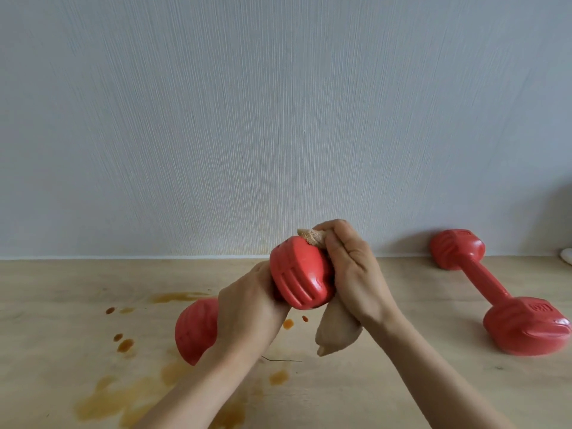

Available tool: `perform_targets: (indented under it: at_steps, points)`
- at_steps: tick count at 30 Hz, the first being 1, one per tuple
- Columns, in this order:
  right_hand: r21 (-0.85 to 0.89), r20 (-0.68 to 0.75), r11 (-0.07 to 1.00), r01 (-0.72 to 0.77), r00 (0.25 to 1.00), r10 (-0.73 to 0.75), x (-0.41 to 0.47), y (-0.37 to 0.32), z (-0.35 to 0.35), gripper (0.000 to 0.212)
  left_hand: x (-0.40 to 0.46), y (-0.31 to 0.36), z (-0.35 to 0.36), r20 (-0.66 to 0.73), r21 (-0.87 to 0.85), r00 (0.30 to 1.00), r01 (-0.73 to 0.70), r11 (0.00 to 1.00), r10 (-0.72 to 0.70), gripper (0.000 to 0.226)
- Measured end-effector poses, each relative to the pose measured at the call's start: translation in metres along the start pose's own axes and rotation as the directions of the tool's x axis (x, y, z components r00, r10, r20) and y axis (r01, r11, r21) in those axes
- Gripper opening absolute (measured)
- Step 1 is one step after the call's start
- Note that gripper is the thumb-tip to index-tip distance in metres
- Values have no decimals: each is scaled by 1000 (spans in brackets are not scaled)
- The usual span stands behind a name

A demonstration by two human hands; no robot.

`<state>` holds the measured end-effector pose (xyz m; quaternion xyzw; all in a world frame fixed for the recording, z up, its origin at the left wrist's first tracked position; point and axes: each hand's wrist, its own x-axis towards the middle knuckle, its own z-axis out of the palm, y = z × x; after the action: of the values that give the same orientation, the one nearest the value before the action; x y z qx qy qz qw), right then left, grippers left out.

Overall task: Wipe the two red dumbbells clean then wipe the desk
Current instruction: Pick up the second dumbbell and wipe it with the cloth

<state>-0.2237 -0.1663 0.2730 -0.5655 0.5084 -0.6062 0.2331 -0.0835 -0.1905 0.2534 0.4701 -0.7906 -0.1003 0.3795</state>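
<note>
Dumbbell [300,274] gripped at its handle by left hand [247,308]; right hand [349,267], clutching cloth [337,332], should rub around the head's two-o'clock side.

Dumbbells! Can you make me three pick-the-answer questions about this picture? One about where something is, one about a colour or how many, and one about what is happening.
1. Where is the second dumbbell?
A. lying on the desk, at the right
B. on the floor
C. in a box

2. How many red dumbbells show?
A. one
B. two
C. four

3. What is the right hand doing?
A. resting flat on the desk
B. pointing at the wall
C. pressing a beige cloth on the held dumbbell

Answers:
1 A, it lies on the desk.
2 B, one is held and one lies there.
3 C, the left hand grips the handle while the cloth touches the end.
</note>
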Motion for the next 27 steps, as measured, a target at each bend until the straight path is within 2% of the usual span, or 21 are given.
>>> perform_targets:
  at_steps: [2,4,6,9,13,16,18,20,22,23,25,26,27]
  points:
    - [44,42,993,-111,993,109,1,0,-8,25,1,2,-1,1,-45,998,57,997,-57,37]
    - [93,76,975,-204,977,197,1,3,-13,26,5,-2,-1,-9,-164,994,107,981,-110,35]
    - [93,32,970,-225,974,223,2,7,-16,27,13,-9,-2,-20,-260,996,73,963,-81,38]
    - [102,-86,982,-159,982,168,6,-3,-17,19,26,-18,-4,13,-445,990,130,886,-138,44]
    - [205,-252,976,-68,960,120,17,-32,-11,14,35,-29,-8,154,-544,957,289,788,-245,30]
    - [292,-377,956,2,919,113,34,-49,10,15,38,-39,-9,241,-522,946,316,792,-219,25]
    - [306,-397,951,40,913,90,44,-50,33,13,38,-39,-9,279,-533,951,271,802,-135,28]
    - [163,-353,986,24,935,35,45,-43,56,17,35,-35,-11,294,-530,954,214,821,-59,33]
    - [-18,-238,1000,-13,971,8,41,-33,65,25,32,-34,-10,285,-539,959,172,825,-14,39]
    - [31,-169,999,-23,985,28,41,-28,64,27,31,-35,-7,287,-555,958,166,815,1,41]
    - [278,76,958,-76,995,58,40,-18,49,35,30,-40,-3,312,-573,950,193,796,-6,39]
    - [334,228,937,-106,973,29,40,-14,38,46,31,-44,-2,334,-577,943,219,787,-18,37]
    - [274,359,956,-102,933,-4,39,-7,26,61,31,-46,-1,357,-582,934,244,776,-26,36]
